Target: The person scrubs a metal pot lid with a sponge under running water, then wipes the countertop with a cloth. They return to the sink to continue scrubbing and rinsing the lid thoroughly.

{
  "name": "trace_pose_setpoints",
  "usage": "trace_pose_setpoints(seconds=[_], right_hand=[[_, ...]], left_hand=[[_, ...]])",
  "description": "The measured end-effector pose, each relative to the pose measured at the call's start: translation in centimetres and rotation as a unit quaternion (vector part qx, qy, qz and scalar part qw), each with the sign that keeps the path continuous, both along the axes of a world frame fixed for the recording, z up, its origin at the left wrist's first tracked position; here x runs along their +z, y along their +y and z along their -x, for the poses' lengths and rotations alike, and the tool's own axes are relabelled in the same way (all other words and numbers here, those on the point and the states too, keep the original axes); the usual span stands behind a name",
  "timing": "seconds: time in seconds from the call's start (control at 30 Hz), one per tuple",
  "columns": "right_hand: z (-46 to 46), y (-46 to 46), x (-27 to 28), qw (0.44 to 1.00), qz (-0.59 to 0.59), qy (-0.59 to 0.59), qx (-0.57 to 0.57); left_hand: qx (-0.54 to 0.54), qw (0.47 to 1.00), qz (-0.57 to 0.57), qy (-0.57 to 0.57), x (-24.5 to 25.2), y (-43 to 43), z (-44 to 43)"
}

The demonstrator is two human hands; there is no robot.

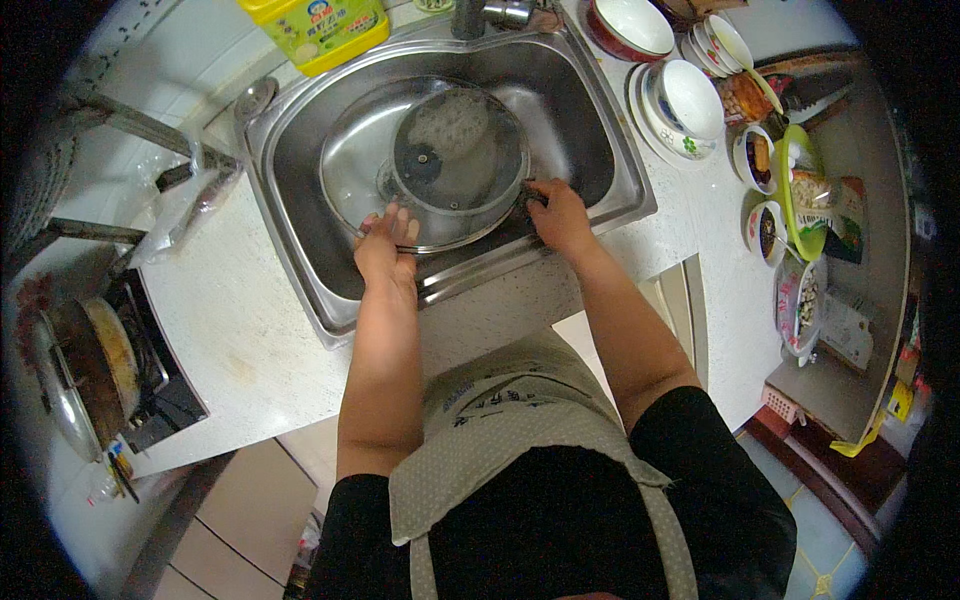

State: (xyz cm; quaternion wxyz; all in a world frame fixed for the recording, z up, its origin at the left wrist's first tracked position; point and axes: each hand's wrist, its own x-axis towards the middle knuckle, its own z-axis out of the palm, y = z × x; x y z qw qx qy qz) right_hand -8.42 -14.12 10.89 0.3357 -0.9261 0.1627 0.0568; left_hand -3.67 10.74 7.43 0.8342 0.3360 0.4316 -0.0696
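A large round glass lid (352, 161) with a thin metal rim is tilted inside the stainless steel sink (300, 262). My left hand (386, 244) grips its near left rim, fingers spread against the glass. At the lid's right edge, my right hand (559, 214) pinches a small dark scrubber (534, 193), probably steel wool, against the rim. Within the lid's outline shows a smaller round grey vessel (480, 169) with two rivets and a patch of pale foam. Whether the vessel sits wholly beneath the glass, I cannot tell.
A yellow detergent jug (322, 34) stands behind the sink, near the tap (469, 19). Stacked bowls (686, 97) and a red bowl (630, 30) occupy the right counter, beside small food bowls (766, 232) and a green tray (802, 195). A pan (112, 352) rests on the stove at left.
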Motion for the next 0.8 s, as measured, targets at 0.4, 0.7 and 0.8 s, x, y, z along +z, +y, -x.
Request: trace_pose_setpoints(seconds=[0.4,0.7,0.8], right_hand=[[-0.8,-0.8,-0.6,0.996,0.019,-0.092,0.003],[0.9,0.7,0.1,0.998,-0.02,-0.067,0.004],[2.7,2.6,2.3,0.992,-0.039,-0.111,0.044]], left_hand=[[-0.035,0.999,0.0,0.018,1.9,-0.6,-0.4],[-0.023,1.0,0.002,0.013,2.5,-1.7,0.2],[-0.018,1.0,0.008,0.017,2.3,-2.1,0.1]])
